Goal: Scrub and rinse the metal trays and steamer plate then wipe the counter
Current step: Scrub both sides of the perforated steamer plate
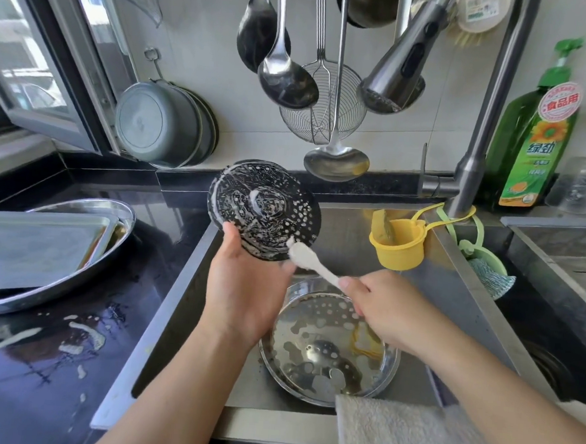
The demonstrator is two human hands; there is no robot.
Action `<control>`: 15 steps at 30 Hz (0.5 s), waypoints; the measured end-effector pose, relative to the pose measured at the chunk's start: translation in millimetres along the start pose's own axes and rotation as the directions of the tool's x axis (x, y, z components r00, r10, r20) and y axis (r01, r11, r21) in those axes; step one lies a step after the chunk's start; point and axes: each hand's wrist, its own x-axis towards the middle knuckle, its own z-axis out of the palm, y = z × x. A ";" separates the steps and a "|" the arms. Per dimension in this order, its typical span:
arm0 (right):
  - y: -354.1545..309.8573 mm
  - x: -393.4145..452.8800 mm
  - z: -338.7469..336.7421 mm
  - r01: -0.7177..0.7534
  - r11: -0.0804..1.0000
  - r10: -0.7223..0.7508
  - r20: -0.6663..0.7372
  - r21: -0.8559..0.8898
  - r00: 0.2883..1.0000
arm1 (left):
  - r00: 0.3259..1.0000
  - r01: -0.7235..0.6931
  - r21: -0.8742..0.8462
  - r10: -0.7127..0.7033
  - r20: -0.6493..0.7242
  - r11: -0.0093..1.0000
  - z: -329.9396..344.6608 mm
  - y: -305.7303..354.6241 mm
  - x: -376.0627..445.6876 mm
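Dark stone table (70, 362) flanks a steel sink (458, 300) beneath a wall of hanging ladles and strainers, with a green soap bottle (533, 133) beside the faucet (397, 70). Over the basin, the left hand (243, 287) holds the round perforated steamer plate (263, 208) tilted upright by its lower edge, fingers curled round the rim; its face is streaked with white suds. The right hand (379, 307) has its grip clamped on the handle of a small white brush (311, 262), whose bristle head touches the plate's lower right edge. Scrubbing the steamer plate looks to be the step in hand. Below, a second perforated metal dish (328, 344) lies in the sink, dotted with foam. Two metal trays (42, 251) wait stacked on the table to the left, apparently still unwashed, and soapy spills mark the table near them. Next, the plate likely needs turning to reach unscrubbed holes, then rinsing under the faucet. A grey towel (405, 434) drapes over the sink's front edge.
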 end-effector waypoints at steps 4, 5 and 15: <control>-11.9 -1.7 7.5 0.088 0.996 -0.089 -0.007 -0.025 0.996 | 0.997 0.057 -0.053 -0.054 0.050 0.997 4.1 -10.2 0.6; -17.1 -2.7 12.2 0.118 0.992 -0.118 0.003 -0.037 0.993 | 0.997 0.068 -0.056 -0.066 0.049 0.996 5.0 -11.8 0.2; 5.2 5.2 -10.8 0.040 0.999 -0.041 -0.036 -0.034 0.998 | 1.000 0.015 -0.100 -0.018 -0.023 0.995 -0.1 -6.9 4.4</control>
